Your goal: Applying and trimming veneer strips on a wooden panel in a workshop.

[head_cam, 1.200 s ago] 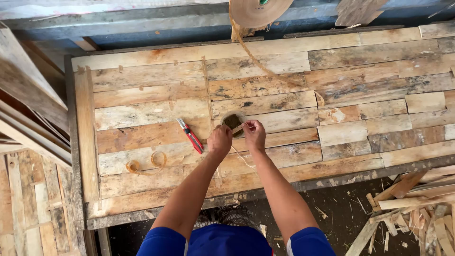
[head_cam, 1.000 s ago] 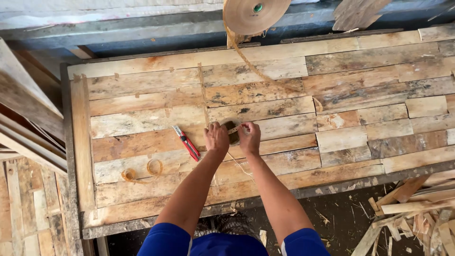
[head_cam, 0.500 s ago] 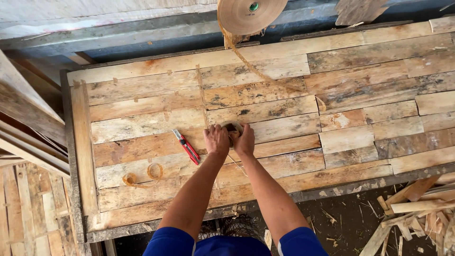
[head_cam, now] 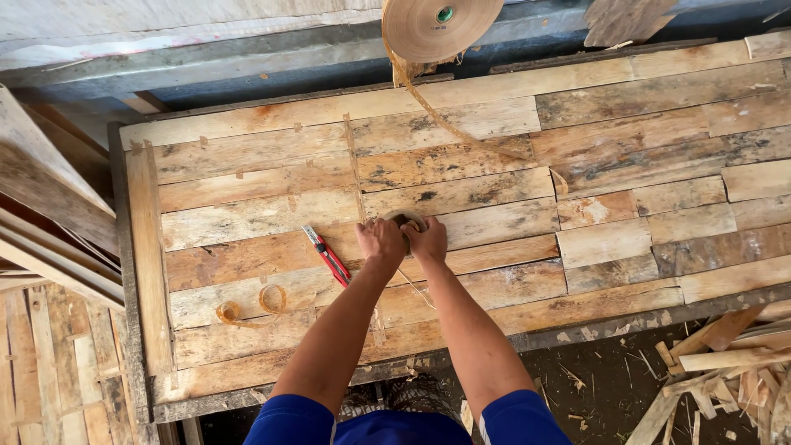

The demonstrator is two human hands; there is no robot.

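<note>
My left hand (head_cam: pixel 381 241) and my right hand (head_cam: pixel 428 240) are pressed side by side on a sheet of joined wood veneer strips (head_cam: pixel 461 206), over a dark knot hole (head_cam: pixel 404 220). Both hands lie flat with fingers down on the veneer around that spot. A thin brown tape strip (head_cam: pixel 437 115) runs from a big tape roll (head_cam: pixel 440 25) at the top down toward my hands. A red utility knife (head_cam: pixel 326 255) lies just left of my left hand.
Curled tape scraps (head_cam: pixel 247 305) lie at the lower left of the sheet. Stacked veneer boards (head_cam: pixel 41 222) lean at the left. Wood offcuts (head_cam: pixel 725 371) litter the ground at the lower right. A dark table edge (head_cam: pixel 124 247) frames the sheet.
My hands have drawn closer together over the knot hole. The view has shifted slightly, so the sheet and roll sit further right.
</note>
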